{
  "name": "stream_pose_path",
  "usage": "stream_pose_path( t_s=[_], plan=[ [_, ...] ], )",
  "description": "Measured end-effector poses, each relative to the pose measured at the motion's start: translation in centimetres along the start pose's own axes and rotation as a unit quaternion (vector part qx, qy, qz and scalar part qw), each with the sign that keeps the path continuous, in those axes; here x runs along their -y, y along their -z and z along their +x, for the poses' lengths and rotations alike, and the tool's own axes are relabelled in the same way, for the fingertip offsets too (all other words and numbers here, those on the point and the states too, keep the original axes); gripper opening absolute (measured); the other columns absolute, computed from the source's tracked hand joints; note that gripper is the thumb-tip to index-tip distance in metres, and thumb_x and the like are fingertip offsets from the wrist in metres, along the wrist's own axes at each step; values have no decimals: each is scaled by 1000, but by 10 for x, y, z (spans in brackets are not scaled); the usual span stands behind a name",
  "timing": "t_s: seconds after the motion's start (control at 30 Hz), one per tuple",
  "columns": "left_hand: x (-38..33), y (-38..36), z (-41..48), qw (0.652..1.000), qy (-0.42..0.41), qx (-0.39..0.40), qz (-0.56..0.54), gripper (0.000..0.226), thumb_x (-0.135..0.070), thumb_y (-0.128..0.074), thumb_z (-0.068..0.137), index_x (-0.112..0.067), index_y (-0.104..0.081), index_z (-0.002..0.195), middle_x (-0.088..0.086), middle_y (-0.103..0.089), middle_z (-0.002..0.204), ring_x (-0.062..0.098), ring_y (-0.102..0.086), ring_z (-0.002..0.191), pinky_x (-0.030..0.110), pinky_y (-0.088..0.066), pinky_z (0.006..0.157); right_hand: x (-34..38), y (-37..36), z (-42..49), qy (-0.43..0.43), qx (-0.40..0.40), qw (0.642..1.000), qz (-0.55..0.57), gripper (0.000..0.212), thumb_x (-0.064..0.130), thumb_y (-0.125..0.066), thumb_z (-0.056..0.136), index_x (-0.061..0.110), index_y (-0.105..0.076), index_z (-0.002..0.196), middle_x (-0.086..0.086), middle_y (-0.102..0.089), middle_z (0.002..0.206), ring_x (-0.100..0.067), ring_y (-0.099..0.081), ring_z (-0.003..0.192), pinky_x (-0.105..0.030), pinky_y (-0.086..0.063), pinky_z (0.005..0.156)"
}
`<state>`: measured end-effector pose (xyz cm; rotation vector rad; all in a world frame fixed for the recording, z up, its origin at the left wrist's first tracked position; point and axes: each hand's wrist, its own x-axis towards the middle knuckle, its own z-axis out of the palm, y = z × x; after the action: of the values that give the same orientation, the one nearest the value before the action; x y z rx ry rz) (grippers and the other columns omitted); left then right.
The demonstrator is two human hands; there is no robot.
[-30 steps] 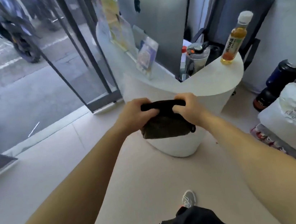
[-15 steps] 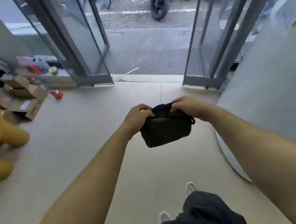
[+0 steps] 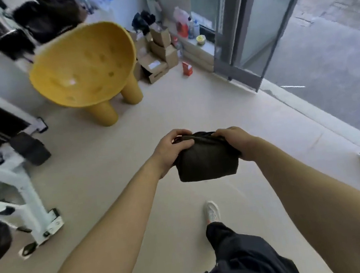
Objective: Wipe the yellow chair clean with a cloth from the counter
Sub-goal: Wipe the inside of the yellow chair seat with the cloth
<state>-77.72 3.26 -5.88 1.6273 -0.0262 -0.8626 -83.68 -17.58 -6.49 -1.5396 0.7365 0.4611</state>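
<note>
Both bare forearms, the left arm [image 3: 108, 226] and the right arm [image 3: 320, 198], reach forward and converge in front of the body, wrists roughly level. The left grip [image 3: 171, 147] curls its fingers over the upper left edge of a folded dark cloth [image 3: 207, 160]. The right grip [image 3: 234, 143] clasps the upper right edge the same way, back of the hand up. The two grips sit near each other without touching, and the cloth hangs below them. One leg [image 3: 242, 249] in dark trousers is stepped forward.
</note>
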Motion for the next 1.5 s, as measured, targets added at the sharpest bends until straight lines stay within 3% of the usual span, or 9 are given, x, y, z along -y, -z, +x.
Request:
stream_pose_path(
  t_s=[0.13,0.3,0.37,0.47,0.73,0.9,1.17,1.33,1.5],
  plan=[
    [-31,51,53,991,17,-131,8,16,-18,-67,86,-23,-74,100,3,-72,108,25,-65,108,39,-54,95,64,-23,71,-29,73,997,-15,35,41,-62,90,13,-71,109,-16,-74,107,-32,-69,94,-41,-56,78],
    [-65,112,103,961,46,-262,-80,20,-22,-62,91,-20,-70,109,7,-70,113,26,-65,107,42,-53,98,141,-48,138,-10,206,977,56,51,67,-62,81,32,-68,118,6,-68,123,-16,-61,115,-41,-48,100],
    [-76,137,121,946,50,-289,-137,17,-21,-61,93,-17,-70,106,9,-72,108,27,-67,102,40,-55,93,170,-65,161,8,251,967,51,54,67,-62,78,34,-61,121,13,-63,125,-9,-57,116,-37,-43,102],
    [-93,175,151,924,49,-320,-205,13,-20,-61,94,-13,-70,101,9,-74,99,25,-69,89,32,-55,77,214,-93,197,43,301,953,-15,51,47,-71,85,18,-62,126,-1,-70,123,-19,-66,114,-40,-52,99],
    [-134,294,264,906,42,-342,-247,36,-23,-73,85,-24,-62,119,2,-70,112,23,-68,101,40,-59,84,334,-167,324,61,208,973,-82,26,25,-75,87,22,-62,109,-6,-72,112,-27,-69,101,-47,-58,90],
    [-168,370,342,920,83,-340,-178,25,-18,-69,85,-30,-60,105,4,-66,110,26,-65,100,45,-59,88,411,-202,399,46,183,977,-104,27,20,-72,89,17,-62,113,-12,-72,110,-35,-70,100,-53,-58,88],
    [-207,464,450,922,109,-370,-32,18,-16,-66,86,-22,-61,102,-8,-60,90,20,-59,87,29,-46,76,502,-250,506,20,165,981,-99,17,8,-61,93,15,-63,109,-15,-71,105,-32,-70,92,-37,-58,67],
    [-220,526,528,915,134,-379,-35,17,-20,-68,78,-27,-59,91,5,-69,102,27,-68,90,41,-57,80,546,-274,588,-8,164,984,-72,15,10,-61,95,16,-62,108,-13,-72,103,-30,-70,89,-33,-56,63],
    [-236,580,605,916,196,-340,-78,45,-34,-67,80,-25,-48,120,4,-66,106,27,-69,92,38,-56,74,586,-303,682,-50,154,986,-49,21,19,-62,94,14,-64,115,-18,-73,103,-36,-70,87,-34,-54,58]
  ],
)
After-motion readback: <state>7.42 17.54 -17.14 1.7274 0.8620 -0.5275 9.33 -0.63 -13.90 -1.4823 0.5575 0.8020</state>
